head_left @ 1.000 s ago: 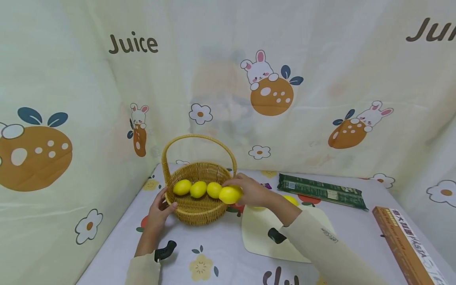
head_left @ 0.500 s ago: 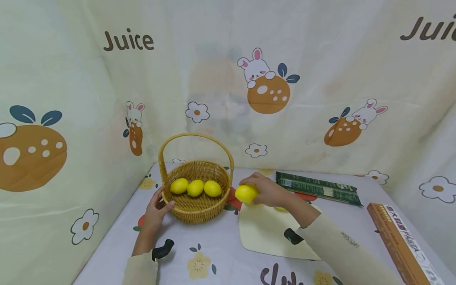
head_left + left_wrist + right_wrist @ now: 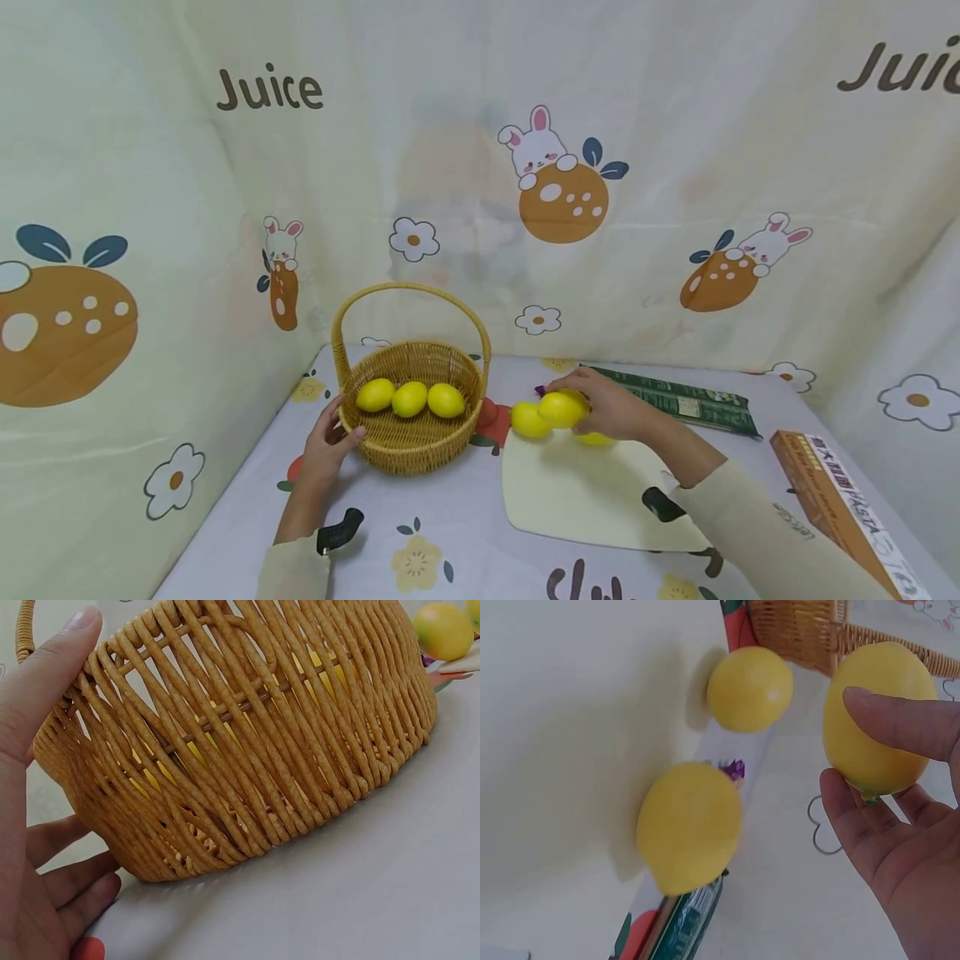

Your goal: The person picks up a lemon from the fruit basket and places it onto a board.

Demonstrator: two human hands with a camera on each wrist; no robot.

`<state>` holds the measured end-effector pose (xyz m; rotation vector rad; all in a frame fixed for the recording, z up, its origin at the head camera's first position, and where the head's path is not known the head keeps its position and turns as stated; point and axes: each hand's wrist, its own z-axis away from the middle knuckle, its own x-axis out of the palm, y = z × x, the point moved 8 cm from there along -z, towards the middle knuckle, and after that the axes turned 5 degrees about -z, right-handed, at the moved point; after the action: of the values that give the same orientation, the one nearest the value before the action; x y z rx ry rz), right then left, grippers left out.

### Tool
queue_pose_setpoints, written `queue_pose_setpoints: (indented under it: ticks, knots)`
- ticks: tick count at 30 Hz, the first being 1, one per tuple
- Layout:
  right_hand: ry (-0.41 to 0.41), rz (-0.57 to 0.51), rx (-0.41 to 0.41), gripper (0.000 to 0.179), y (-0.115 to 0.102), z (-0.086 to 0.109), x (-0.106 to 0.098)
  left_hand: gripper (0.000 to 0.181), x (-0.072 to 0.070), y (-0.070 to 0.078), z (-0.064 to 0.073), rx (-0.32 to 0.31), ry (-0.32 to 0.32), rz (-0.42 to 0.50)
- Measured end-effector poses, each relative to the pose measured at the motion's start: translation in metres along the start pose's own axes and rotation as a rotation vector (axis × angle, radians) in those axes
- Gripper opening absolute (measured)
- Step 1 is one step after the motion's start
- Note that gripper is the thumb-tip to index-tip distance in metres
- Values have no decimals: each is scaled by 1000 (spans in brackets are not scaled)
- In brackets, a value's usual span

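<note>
Yellow and smooth-skinned, the held lemon [image 3: 564,409] is up to the right of the basket [image 3: 420,460], grasped in the right hand [image 3: 609,406], thumb on one side and fingers on the other, with its small green tip [image 3: 869,799] left uncovered. It looks firm and fairly light, unlikely to bruise, though its rounded skin could roll or slide if pinched near an end; the broad middle, where the thumb lies, seems the surest place to hold it. The left hand [image 3: 324,450] grips the side of the basket, its thumb along the rim. That woven wall looks stiff yet light, so steadying it there makes sense; the arched handle [image 3: 411,285] would suit lifting. Counted, six lemons show: one in the hand, three in a row inside the basket [image 3: 375,395] [image 3: 409,399] [image 3: 446,400], and two to its right [image 3: 529,420] [image 3: 595,439] by the far edge of a cream board [image 3: 555,508]. One basket, one board and one pasta box [image 3: 832,508] show too, the box farthest right of the basket; whether the green packaging [image 3: 693,407] beyond the board is one packet or more, I cannot tell.
</note>
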<state>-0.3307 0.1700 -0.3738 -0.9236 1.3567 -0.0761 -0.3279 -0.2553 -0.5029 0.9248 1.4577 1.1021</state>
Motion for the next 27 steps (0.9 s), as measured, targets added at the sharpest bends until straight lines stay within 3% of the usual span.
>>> queue_pose_setpoints:
  ticks: [12,27]
  knots:
    - [45,43,107,60,36,19,-28,80,0,-4,-1,-11,3,5]
    - [97,40,173,64,81,61,-46,81,0,-2,1,-28,15,-5]
